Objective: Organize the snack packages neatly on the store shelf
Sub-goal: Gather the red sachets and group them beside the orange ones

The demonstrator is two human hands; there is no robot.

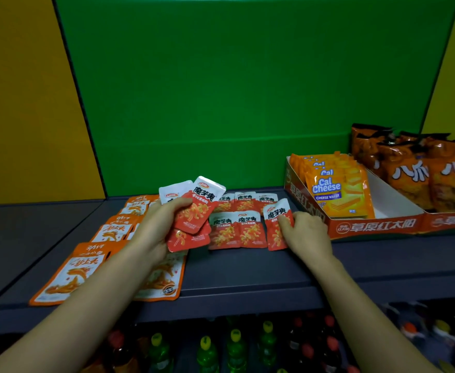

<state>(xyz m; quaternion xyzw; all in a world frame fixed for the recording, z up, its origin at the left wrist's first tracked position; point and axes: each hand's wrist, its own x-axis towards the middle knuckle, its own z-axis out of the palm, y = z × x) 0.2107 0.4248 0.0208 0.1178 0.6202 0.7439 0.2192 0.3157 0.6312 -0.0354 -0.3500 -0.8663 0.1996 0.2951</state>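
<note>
Green backing (247, 90) stands behind the dark shelf (247, 273), where red snack packets (235, 230) lie in rows. Just left of these rows the left hand (155, 232) grips a fanned bunch (202, 205); at their right end the right hand (305, 232) pinches one packet (274, 219).

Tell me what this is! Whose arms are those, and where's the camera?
Those are a person's own arms. The camera sits on their head, looking down, so you see what they see. They are tidying a dark store shelf. The left hand has a few red-and-white snack packets in its grip; the right hand rests its fingers on another packet on the shelf. Orange packets lie to the left, Cal Cheese wafers stand in a cardboard tray to the right, and bottles stand below.
</note>
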